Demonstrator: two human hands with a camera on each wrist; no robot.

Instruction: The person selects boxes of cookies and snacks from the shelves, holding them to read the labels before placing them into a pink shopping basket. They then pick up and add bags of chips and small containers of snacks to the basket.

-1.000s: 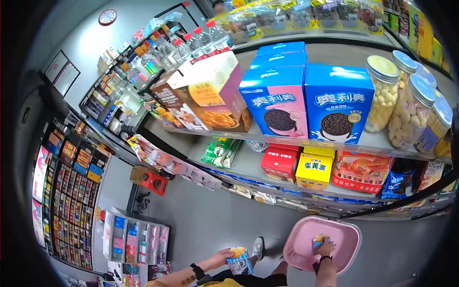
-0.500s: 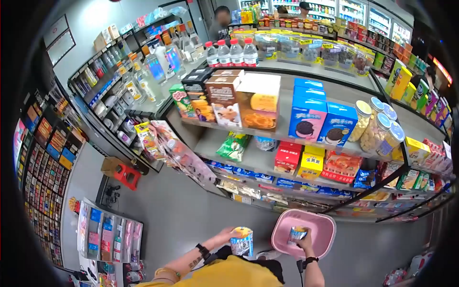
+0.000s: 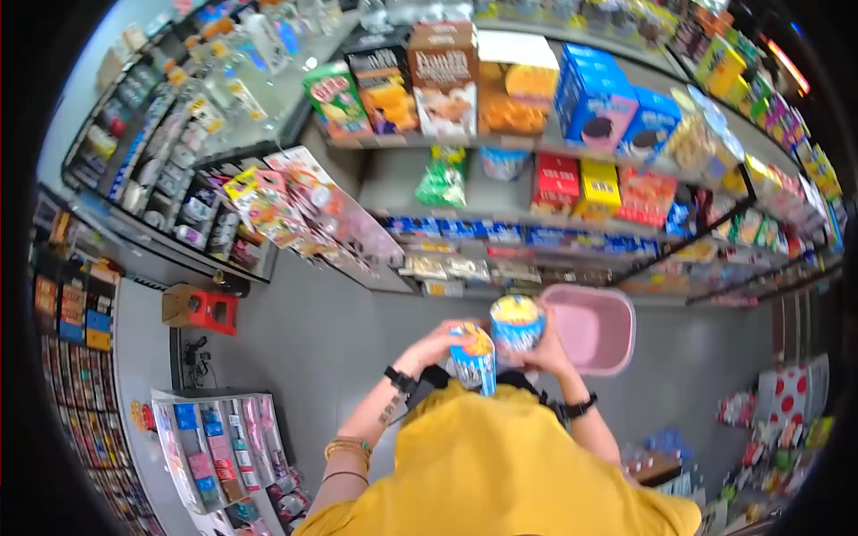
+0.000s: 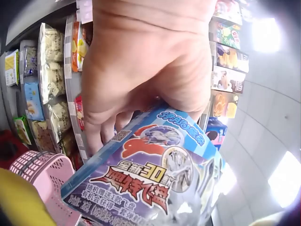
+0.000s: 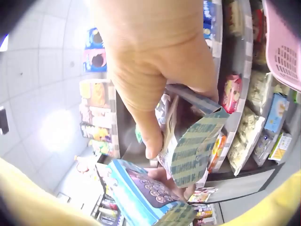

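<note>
My left hand point(image 3: 438, 342) grips a blue snack carton point(image 3: 474, 364) with a yellow picture at its top. In the left wrist view, that carton point(image 4: 155, 174) shows printed characters and a silver figure, with my left fingers curled behind its edge. A similar blue carton point(image 3: 517, 332) is held in my right hand point(image 3: 548, 350), right beside the first. From the right wrist, the right-hand carton point(image 5: 200, 146) turns its rounded, green-checked base to the camera, my thumb along one side. Left of the pink basket point(image 3: 631, 326), both cartons are above the floor.
Ahead stands a shelf unit point(image 3: 384, 143) with boxed biscuits point(image 3: 594, 98), a green snack bag point(image 3: 442, 179) and red and yellow boxes. A small display rack point(image 3: 223, 447) is at lower left, near a red stool point(image 3: 213, 313). Grey floor point(image 3: 313, 348) lies between.
My right hand has lifted its carton out of the pink basket and brought it left, next to the other carton. The left hand keeps its carton. The head view has tilted down.
</note>
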